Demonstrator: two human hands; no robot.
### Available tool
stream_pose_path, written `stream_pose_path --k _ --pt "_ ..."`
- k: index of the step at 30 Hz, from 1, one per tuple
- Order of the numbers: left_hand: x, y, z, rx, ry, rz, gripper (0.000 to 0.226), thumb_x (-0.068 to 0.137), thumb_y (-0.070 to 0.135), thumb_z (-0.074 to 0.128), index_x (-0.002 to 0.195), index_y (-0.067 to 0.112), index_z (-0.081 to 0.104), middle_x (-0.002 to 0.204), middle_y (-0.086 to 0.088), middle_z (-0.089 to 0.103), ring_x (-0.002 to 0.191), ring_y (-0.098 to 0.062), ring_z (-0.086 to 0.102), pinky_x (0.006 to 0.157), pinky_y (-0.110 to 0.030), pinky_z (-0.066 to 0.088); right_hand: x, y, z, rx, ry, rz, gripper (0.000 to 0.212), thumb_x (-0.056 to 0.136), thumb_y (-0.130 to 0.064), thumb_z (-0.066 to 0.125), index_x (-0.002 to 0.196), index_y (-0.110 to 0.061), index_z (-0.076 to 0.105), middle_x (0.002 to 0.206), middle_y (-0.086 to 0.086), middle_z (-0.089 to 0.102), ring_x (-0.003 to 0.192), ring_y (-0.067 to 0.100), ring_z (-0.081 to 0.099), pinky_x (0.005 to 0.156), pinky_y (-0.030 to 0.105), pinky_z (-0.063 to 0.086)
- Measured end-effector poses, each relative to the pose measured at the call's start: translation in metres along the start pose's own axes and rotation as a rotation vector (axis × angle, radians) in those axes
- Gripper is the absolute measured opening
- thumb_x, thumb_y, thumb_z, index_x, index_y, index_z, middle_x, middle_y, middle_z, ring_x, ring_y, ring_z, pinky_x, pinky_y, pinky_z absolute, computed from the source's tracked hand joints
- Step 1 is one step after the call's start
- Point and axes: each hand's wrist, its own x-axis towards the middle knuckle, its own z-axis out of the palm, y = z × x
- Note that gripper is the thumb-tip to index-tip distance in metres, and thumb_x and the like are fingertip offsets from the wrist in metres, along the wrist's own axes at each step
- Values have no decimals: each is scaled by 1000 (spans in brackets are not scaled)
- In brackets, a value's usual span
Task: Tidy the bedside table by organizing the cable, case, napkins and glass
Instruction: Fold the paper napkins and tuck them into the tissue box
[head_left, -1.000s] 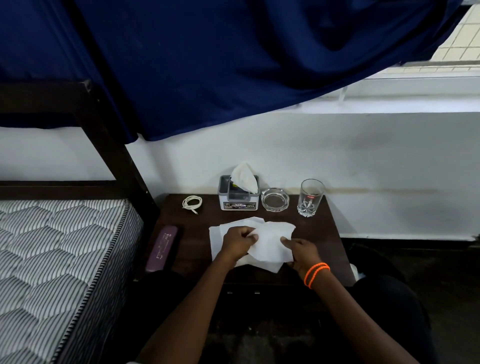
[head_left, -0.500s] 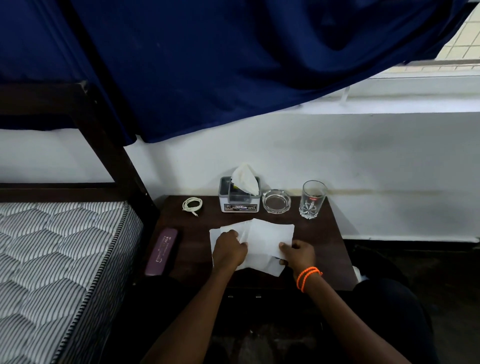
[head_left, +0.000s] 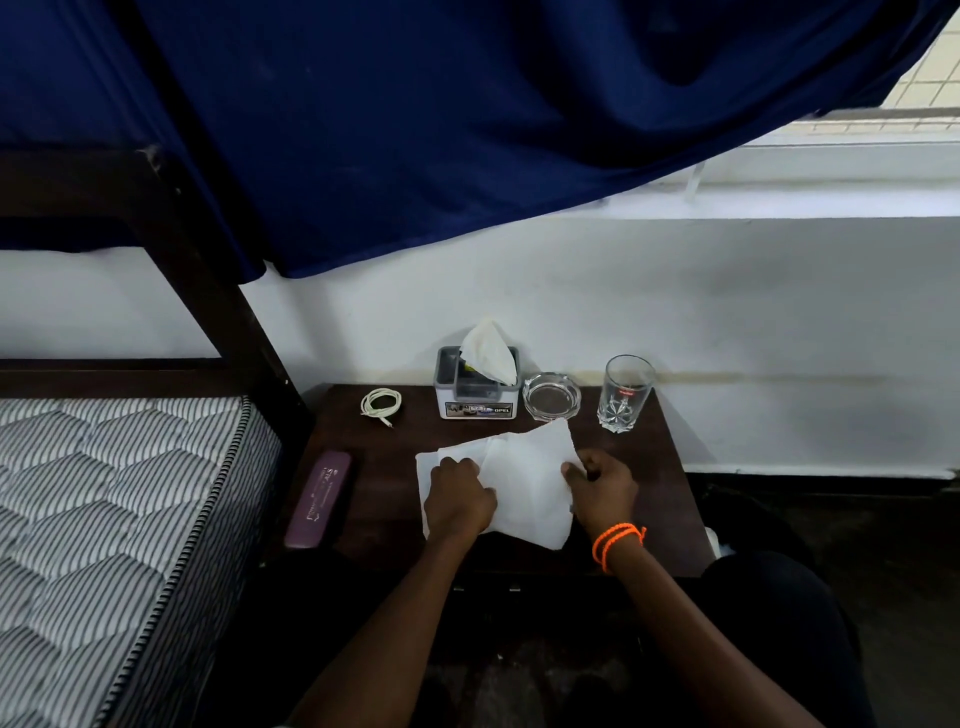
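- The left hand (head_left: 458, 499) lies knuckles-up on the loose white paper napkins (head_left: 524, 486), its fingers curled down onto the left part of the sheets and holding them to the dark brown wooden bedside table (head_left: 660, 499); whether it pinches an edge cannot be told, since the fingertips are hidden under the hand.
- The right hand (head_left: 602, 491), with orange cord bracelets (head_left: 615, 540) round its wrist, grips the right edge of the same napkins, fingers curled round the paper.
- Between the two hands the napkins spread in overlapping sheets, one corner rising beyond the right hand and a lower corner reaching the table's near edge under the right wrist.
- Beyond the left hand, well apart from it, lies the coiled white charging cable (head_left: 382, 404) at the far left of the tabletop.
- Straight beyond both hands stands a small grey-and-white tissue box (head_left: 477, 397) with a white tissue (head_left: 488, 351) sticking up from its slot.
- Just beside that box, beyond the right hand, sits a round clear glass ashtray (head_left: 551, 397).
- Further right of the ashtray, beyond and outward of the right hand, the clear drinking glass (head_left: 625, 392) with a cut-pattern base stands upright near the wall.
- To the left of the left hand, a long purple hard case (head_left: 318, 499) lies along the table's left edge, beside the grey striped quilted mattress (head_left: 104, 519).
- A dark blue cloth (head_left: 415, 130) hangs above everything, over the dark wooden bed frame (head_left: 218, 291).
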Motion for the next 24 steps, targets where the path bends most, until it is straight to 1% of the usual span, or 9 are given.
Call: stream_pose_path --k 3,6,11,14,17,20,21,22,24 --pt "0 2 0 -6 8 -9 40 92 31 62 130 18 60 134 -8 50 131 -26 46 101 -40 50 1 -4 3 368 -71 232 14 86 0 70 76 -10 69 69 8 68 55 20 61 43 28 51" --pt "-1 2 1 -5 13 -6 36 94 22 56 129 16 60 135 -9 50 132 -27 44 100 -41 49 0 -4 3 462 -93 365 8 86 5 68 83 -2 67 76 12 68 51 18 67 40 24 49" --pt "0 3 0 -20 21 -16 40 91 14 54 129 19 62 134 -7 51 132 -26 45 101 -40 49 -6 4 7 271 -94 372 13 86 4 68 77 -5 68 81 14 70 54 27 70 44 29 54" --pt "2 3 -1 -37 26 -18 40 89 13 54 127 19 65 132 -8 54 129 -27 50 102 -40 50 -8 4 11 250 -67 381 6 85 3 68 83 -1 70 87 14 69 63 29 70 48 34 59" --pt "3 5 0 -48 25 -11 39 89 12 54 124 18 69 130 -10 59 125 -28 55 102 -38 50 -8 6 14 222 -69 394 7 84 2 68 80 -2 70 89 16 68 71 30 70 49 39 60" --pt "4 6 0 -56 35 -8 32 90 13 53 117 14 71 124 -12 62 120 -29 58 99 -37 52 -10 7 16 90 -74 362 7 82 -5 70 83 2 70 90 20 70 84 39 71 70 52 62" --pt "4 6 0 -64 37 -7 31 91 13 52 116 14 71 124 -12 63 119 -29 58 99 -38 52 -11 6 16 42 -73 343 10 81 -8 71 82 2 69 88 20 71 86 38 71 76 51 60" --pt "4 6 1 -74 39 -6 31 92 14 52 117 14 70 125 -12 63 120 -29 58 100 -38 51 -12 4 14 -3 -71 328 13 80 -11 72 81 2 69 85 18 71 85 36 70 78 45 59" --pt "5 6 2 -95 37 -4 32 94 18 54 123 13 66 129 -11 62 124 -28 55 102 -37 49 -14 1 12 -91 -81 285 19 80 -17 75 76 -1 66 76 12 69 77 30 67 66 28 49"
